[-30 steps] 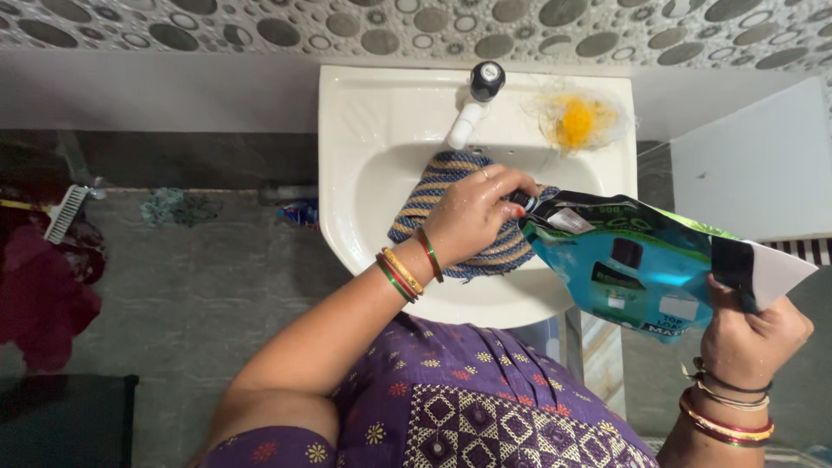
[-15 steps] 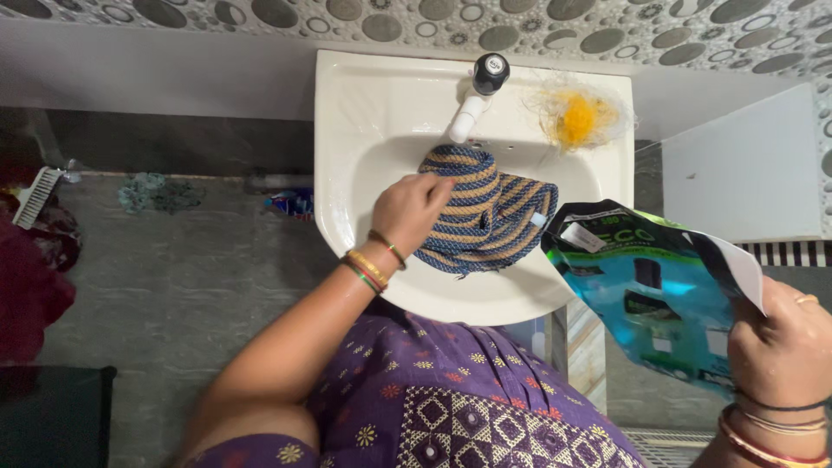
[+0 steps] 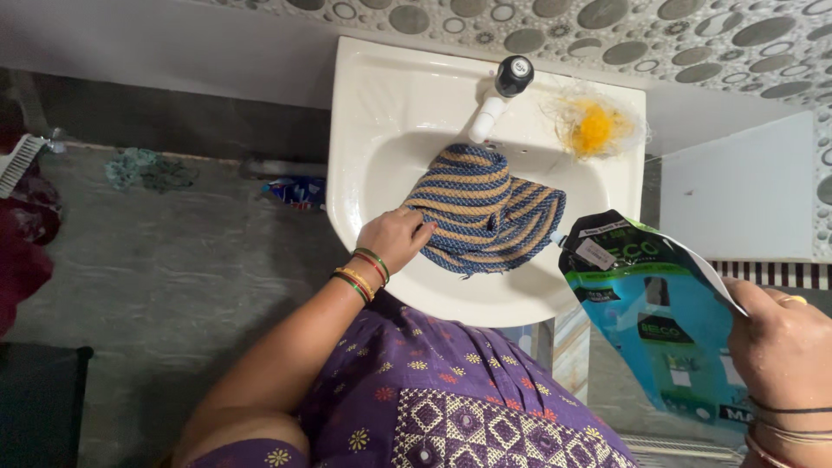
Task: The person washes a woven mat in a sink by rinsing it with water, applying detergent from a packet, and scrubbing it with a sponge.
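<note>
1. Your left hand point(image 3: 394, 241) rests on the near edge of the striped blue-and-tan cloth point(image 3: 485, 208), fingers curled onto the fabric; it looks like a light pinch of the hem rather than a full fist, which would keep the cloth from sliding down the basin.
2. The cloth lies bunched in the bowl of the white washbasin point(image 3: 373, 113), under the spout of the tap point(image 3: 498, 91); that puts it where water and soap would land on it.
3. Your right hand point(image 3: 780, 338) is clenched around the bottom of the teal refill pouch point(image 3: 650, 321), off to the right of the basin; the pouch is tilted so its capped corner points toward the cloth and sits just beside the basin rim.
4. A yellow mesh scrubber point(image 3: 596, 128) sits on the back ledge of the basin, well apart from both hands.
5. On the grey floor to the left, a brush point(image 3: 19, 160) lies near a dark red heap of fabric point(image 3: 22, 251); neither is within your reach.
</note>
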